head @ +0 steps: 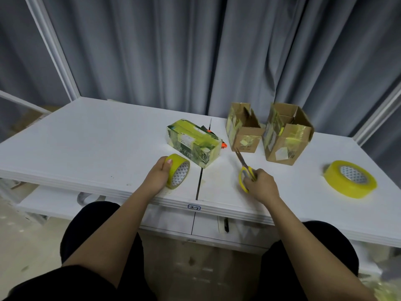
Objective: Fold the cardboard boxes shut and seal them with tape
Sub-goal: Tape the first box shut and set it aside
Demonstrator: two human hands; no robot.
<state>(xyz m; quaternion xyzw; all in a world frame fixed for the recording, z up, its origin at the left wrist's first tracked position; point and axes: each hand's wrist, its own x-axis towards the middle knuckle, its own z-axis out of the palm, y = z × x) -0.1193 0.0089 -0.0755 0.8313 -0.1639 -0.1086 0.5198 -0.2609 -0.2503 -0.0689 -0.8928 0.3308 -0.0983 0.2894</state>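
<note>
Green printed box [194,144] lies taped shut mid-bench, two brown cardboard boxes [244,129] [286,135] behind right still gape open, left hand [159,173] gripping small tape roll [179,171], right hand [259,183] holding yellow scissors [246,170], so roughly a third done.

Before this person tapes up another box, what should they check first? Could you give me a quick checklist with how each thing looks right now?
1. Tape in hand: ok, the left hand holds the small tape roll.
2. Cutter ready: ok, the right hand grips the scissors.
3. Green box sealed: ok, flaps closed and taped.
4. Two brown boxes folded shut: not ok, tops stand open.
5. Loose tape end found: cannot tell.
6. Spare tape roll at hand: ok, lying on the table.
</note>
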